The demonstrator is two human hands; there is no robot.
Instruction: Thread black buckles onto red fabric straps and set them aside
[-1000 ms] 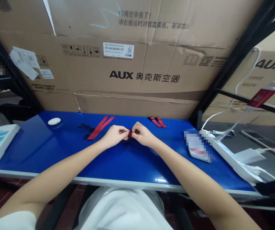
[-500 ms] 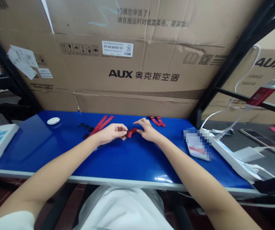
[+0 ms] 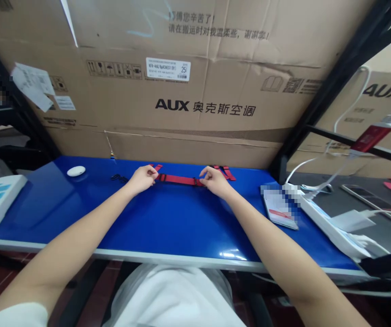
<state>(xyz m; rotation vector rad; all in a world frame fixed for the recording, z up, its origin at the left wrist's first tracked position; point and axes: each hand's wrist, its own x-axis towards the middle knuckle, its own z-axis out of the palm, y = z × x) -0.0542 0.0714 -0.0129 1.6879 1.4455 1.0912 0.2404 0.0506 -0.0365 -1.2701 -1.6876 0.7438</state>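
Observation:
A red webbing strap (image 3: 181,180) with black buckles near both ends stretches straight between my two hands, just over the blue tabletop. My left hand (image 3: 143,178) pinches its left end, fingers closed. At the other end, my right hand (image 3: 216,180) has thumb and fingertips closed on the strap beside a black buckle (image 3: 197,181). Behind my right hand lie short red straps with black buckles (image 3: 228,172). Another red strap (image 3: 157,167) shows partly behind my left hand. Several small black buckles (image 3: 117,178) rest left of that hand.
A white oval object (image 3: 76,171) sits at the back left of the blue table (image 3: 168,227). A phone (image 3: 280,211) and a white power strip (image 3: 332,227) with cables lie at the right. A large cardboard box (image 3: 182,145) stands along the back edge.
My hands have moved apart, the left one going leftward. The strap, bunched between them before, is now pulled out straight.

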